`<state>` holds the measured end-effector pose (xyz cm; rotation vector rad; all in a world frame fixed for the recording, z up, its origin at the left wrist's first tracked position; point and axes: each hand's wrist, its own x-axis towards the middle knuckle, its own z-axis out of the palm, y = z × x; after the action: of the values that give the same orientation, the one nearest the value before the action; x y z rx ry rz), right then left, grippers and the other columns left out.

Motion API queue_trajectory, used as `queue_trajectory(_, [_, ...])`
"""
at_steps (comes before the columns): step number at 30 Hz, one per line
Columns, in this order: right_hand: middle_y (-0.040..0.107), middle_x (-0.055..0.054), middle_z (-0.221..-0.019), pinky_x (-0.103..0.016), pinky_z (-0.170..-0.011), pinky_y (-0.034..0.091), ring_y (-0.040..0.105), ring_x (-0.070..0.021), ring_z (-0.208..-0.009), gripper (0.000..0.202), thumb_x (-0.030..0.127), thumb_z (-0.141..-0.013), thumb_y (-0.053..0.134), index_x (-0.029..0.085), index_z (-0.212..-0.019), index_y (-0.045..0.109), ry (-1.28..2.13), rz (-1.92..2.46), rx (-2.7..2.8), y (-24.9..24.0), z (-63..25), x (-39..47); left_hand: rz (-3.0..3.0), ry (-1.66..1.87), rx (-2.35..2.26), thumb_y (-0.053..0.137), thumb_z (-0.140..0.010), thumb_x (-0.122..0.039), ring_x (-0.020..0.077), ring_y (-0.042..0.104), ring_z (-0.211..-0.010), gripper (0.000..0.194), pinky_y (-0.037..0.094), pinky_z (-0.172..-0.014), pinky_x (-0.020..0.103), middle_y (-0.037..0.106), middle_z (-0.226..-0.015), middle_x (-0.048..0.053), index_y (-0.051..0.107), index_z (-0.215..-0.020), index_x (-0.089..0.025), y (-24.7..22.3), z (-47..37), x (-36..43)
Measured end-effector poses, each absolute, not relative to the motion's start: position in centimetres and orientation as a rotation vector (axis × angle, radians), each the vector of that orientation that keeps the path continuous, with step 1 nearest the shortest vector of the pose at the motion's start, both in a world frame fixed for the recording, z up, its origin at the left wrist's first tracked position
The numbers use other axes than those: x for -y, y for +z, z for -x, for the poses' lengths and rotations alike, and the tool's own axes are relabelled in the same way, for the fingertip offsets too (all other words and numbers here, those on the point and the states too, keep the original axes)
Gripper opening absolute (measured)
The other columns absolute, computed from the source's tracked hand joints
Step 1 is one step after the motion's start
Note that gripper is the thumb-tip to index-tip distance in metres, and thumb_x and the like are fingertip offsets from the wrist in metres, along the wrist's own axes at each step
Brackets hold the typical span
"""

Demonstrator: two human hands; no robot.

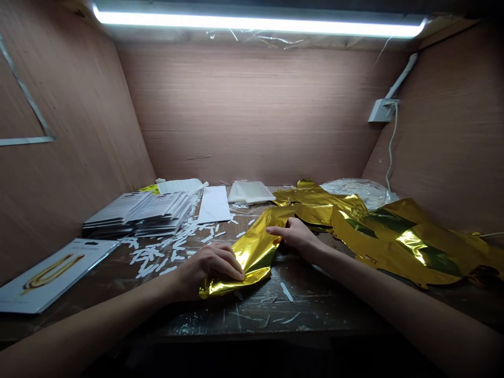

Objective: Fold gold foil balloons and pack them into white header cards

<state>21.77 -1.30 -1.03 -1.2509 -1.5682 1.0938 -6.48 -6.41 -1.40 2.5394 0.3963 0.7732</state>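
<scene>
Gold foil [258,239] stretches from left grip [222,265] to right grip [300,239].

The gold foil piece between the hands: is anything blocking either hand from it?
Nothing visible: the left hand rests on the near end of the gold foil piece, and the right hand touches its right side.

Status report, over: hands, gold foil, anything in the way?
Left hand on foil, near end. Right hand at its right edge. Foil creased, lying on table. Loose white strip close by, more scattered left.
</scene>
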Motion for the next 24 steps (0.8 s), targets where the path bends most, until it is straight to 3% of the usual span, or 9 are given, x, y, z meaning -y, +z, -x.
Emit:
queue_trajectory(3, [0.077,-0.009,-0.094,-0.027,-0.064,0.053,0.070,-0.0206,-0.079,0.035,0.035,-0.071,0.083,0.014,-0.097,0.074,0.966,1.275,1.691,-0.8,-21.3,1.8,-2.529,0.761,-0.392,0.068,-0.095,-0.034,0.0244,0.069,-0.091,0.022,0.048,-0.089,0.041,0.080,-0.101,0.011,0.081,-0.111,-0.026,-1.5,6.6,6.3])
queue_trajectory(6, [0.076,-0.008,-0.089,-0.029,-0.063,0.053,0.069,-0.0223,-0.077,0.036,0.029,-0.067,0.085,0.014,-0.097,0.072,0.797,1.318,1.797,-1.3,-21.2,1.9,-2.518,0.748,-0.399,0.066,-0.096,-0.037,0.0242,0.069,-0.091,0.023,0.047,-0.091,0.041,0.080,-0.101,0.011,0.081,-0.111,-0.027,-1.4,6.5,6.3])
queue_trajectory(14, [0.068,-0.011,-0.110,-0.032,-0.080,0.054,0.065,-0.0201,-0.090,0.022,0.011,-0.091,0.054,0.016,-0.108,0.067,-0.026,0.755,2.425,-2.3,-21.4,2.1,-2.559,0.778,-0.396,0.062,-0.097,-0.043,0.0253,0.070,-0.089,0.030,0.052,-0.089,0.041,0.081,-0.099,0.013,0.081,-0.111,-0.025,-0.7,6.2,6.9])
queue_trajectory(19, [0.065,-0.006,-0.108,-0.025,-0.072,0.050,0.062,-0.0138,-0.077,0.025,0.016,-0.097,0.052,0.022,-0.110,0.072,-0.094,0.774,2.541,-1.8,-22.1,2.3,-2.560,0.813,-0.392,0.066,-0.096,-0.035,0.0256,0.073,-0.099,0.026,0.055,-0.093,0.038,0.080,-0.105,0.013,0.080,-0.114,-0.023,-0.7,6.4,7.1])
queue_trajectory(24, [0.070,-0.003,-0.095,-0.025,-0.068,0.047,0.065,-0.0167,-0.077,0.037,0.017,-0.089,0.062,0.029,-0.122,0.074,-0.087,1.021,2.413,-1.3,-22.2,2.4,-2.550,0.800,-0.418,0.068,-0.094,-0.031,0.0250,0.073,-0.095,0.024,0.055,-0.093,0.038,0.080,-0.103,0.013,0.081,-0.113,-0.024,-1.0,6.4,7.0])
